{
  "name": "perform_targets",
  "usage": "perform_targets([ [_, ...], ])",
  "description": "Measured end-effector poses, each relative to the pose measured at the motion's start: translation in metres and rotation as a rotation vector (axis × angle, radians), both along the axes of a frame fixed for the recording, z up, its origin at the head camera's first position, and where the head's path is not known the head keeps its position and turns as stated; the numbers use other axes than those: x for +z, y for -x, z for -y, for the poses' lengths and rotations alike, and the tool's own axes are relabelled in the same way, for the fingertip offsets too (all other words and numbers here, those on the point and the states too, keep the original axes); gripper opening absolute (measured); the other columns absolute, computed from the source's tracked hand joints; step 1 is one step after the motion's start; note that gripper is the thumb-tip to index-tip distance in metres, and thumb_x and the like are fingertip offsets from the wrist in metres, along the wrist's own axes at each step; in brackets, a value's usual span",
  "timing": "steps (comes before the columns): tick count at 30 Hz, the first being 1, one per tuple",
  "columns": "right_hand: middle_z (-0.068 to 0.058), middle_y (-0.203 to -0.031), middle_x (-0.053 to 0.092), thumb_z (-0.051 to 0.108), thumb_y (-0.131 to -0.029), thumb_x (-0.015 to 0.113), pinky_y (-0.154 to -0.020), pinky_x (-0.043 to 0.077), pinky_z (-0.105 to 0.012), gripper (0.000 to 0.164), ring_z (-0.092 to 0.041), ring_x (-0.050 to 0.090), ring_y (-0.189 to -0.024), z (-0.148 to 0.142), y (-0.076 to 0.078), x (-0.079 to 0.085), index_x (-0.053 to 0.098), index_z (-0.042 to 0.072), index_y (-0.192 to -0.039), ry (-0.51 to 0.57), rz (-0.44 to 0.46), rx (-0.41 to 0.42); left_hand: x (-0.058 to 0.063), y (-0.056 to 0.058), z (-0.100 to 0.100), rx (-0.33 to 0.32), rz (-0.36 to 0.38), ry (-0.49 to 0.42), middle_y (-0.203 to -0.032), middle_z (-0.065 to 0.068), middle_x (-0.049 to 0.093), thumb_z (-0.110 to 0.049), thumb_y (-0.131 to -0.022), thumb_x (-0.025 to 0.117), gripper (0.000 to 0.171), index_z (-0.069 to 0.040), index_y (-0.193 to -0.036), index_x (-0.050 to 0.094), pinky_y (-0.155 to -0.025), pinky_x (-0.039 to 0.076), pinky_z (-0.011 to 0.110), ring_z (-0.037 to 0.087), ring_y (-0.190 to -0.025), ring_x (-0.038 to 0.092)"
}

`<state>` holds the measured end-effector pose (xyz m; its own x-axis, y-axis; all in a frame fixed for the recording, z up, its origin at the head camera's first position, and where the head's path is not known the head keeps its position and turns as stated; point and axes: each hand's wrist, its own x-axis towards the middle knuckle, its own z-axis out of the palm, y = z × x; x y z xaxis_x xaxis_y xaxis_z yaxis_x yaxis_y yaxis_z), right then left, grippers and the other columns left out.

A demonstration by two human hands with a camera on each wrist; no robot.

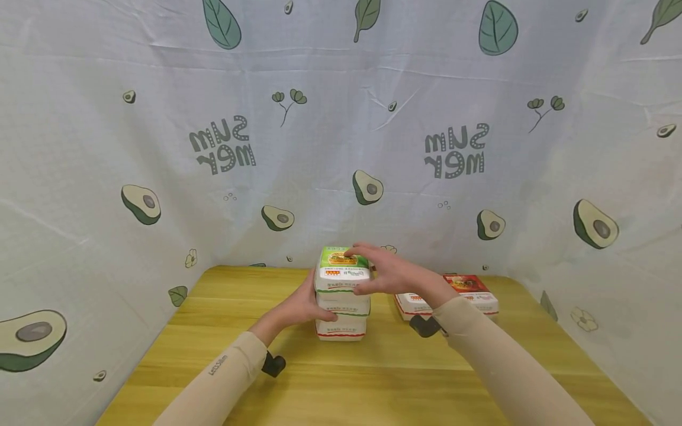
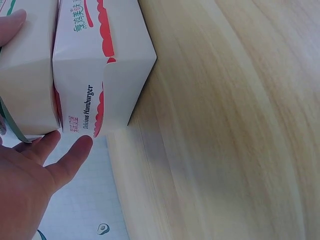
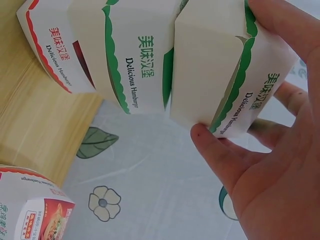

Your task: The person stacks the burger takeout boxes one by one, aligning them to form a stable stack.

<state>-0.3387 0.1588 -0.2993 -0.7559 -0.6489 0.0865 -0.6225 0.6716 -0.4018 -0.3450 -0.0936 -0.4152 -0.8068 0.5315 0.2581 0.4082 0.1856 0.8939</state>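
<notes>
Three paper hamburger boxes stand stacked at the middle of the table. The top box (image 1: 343, 272) has a green lid with a burger picture. Below it sits a green-trimmed middle box (image 3: 137, 65), and a red-trimmed bottom box (image 2: 100, 65) is lowest. My left hand (image 1: 303, 305) grips the stack from the left around the middle box, thumb across the front, with fingertips at the bottom box's far side. From the right, my right hand (image 1: 391, 272) holds the top box, thumb at its front and fingers over the lid. In the right wrist view, the top box looks slightly tilted against the middle one.
Red-topped hamburger boxes (image 1: 471, 287) lie on the table at right, partly hidden behind the right forearm. The wooden table (image 1: 341, 390) ends at a pale curtain (image 1: 330, 148) printed with avocados and leaves. A dark device (image 1: 273, 364) is on the left wrist.
</notes>
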Motion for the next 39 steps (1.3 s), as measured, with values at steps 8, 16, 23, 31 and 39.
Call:
perform_targets([
  [8, -0.008, -0.165, 0.026, 0.047, -0.085, 0.079, -0.110, 0.038, -0.058, 0.077, -0.033, 0.036, -0.144, 0.002, 0.000, 0.000, 0.042, 0.029, -0.150, -0.005, -0.004, 0.004, -0.003, 0.003, 0.000, -0.011, 0.015, -0.022, -0.137, 0.000, 0.060, 0.000, -0.071, 0.089, 0.111, -0.032, -0.149, 0.017, -0.107, 0.046, 0.046, 0.020, -0.122, 0.061],
  [16, -0.009, -0.167, 0.022, 0.045, -0.085, 0.079, -0.110, 0.040, -0.056, 0.076, -0.032, 0.036, -0.144, -0.001, 0.000, 0.000, 0.042, 0.029, -0.150, -0.002, 0.025, 0.001, -0.001, 0.001, 0.000, -0.018, 0.012, -0.019, -0.137, 0.000, 0.060, -0.003, -0.071, 0.090, 0.113, -0.032, -0.150, 0.015, -0.107, 0.045, 0.046, 0.020, -0.122, 0.062],
  [23, -0.007, -0.167, 0.021, 0.045, -0.086, 0.078, -0.108, 0.041, -0.055, 0.075, -0.032, 0.039, -0.142, -0.002, 0.001, -0.002, 0.041, 0.028, -0.150, 0.005, 0.021, 0.009, -0.001, 0.001, 0.002, -0.027, -0.035, -0.026, -0.138, 0.000, 0.059, -0.009, -0.070, 0.093, 0.116, -0.032, -0.152, 0.014, -0.111, 0.040, 0.050, 0.021, -0.124, 0.061],
  [31, -0.010, -0.168, 0.019, 0.041, -0.086, 0.078, -0.110, 0.039, -0.056, 0.074, -0.034, 0.035, -0.145, -0.001, 0.001, -0.001, 0.042, 0.026, -0.150, 0.002, 0.028, 0.001, 0.003, -0.002, 0.004, 0.122, -0.043, 0.039, -0.152, -0.001, 0.037, -0.024, -0.070, 0.094, 0.128, -0.036, -0.159, 0.004, -0.117, 0.028, 0.058, 0.024, -0.141, 0.037],
  [39, -0.008, -0.167, 0.021, 0.042, -0.087, 0.077, -0.112, 0.036, -0.057, 0.074, -0.034, 0.032, -0.147, -0.001, 0.001, -0.001, 0.042, 0.026, -0.150, -0.024, -0.002, 0.011, 0.020, -0.008, -0.001, 0.221, -0.061, 0.025, -0.165, 0.005, 0.019, -0.040, -0.074, 0.090, 0.129, -0.028, -0.162, -0.004, -0.119, 0.024, 0.058, 0.028, -0.150, 0.024],
])
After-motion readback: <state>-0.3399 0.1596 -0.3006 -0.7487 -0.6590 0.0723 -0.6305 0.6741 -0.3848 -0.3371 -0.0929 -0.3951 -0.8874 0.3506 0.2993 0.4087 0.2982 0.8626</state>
